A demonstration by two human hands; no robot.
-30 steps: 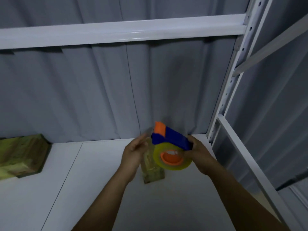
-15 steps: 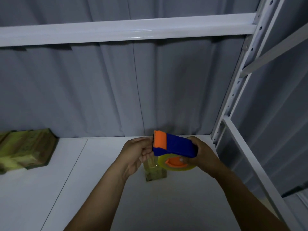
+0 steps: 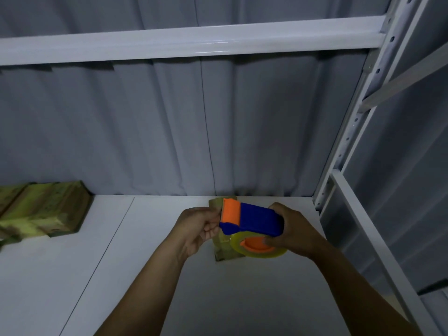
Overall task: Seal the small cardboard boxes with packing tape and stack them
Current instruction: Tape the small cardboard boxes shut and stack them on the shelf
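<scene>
Head view: both hands hold a tape dispenser [image 3: 257, 220] above a small cardboard box [image 3: 224, 251] on a white shelf [image 3: 145, 275].
Right hand [image 3: 294, 229] grips the blue dispenser body from its rear, fingers wrapped over the top and thumb on the orange core of the yellowish tape roll [image 3: 278, 253]. Left hand [image 3: 196, 229] sits at the orange front end with its fingers curled and the fingertips against that end; cannot tell whether they pinch the tape. The box lies directly beneath the dispenser, near the back of the shelf, and is mostly hidden by it. More boxes [image 3: 46, 209] sit together at far left, well apart. Grey pleated backdrop [image 3: 121, 129] behind; white beam [image 3: 189, 42] above; perforated upright [image 3: 351, 132] at right. Lighting dim.
</scene>
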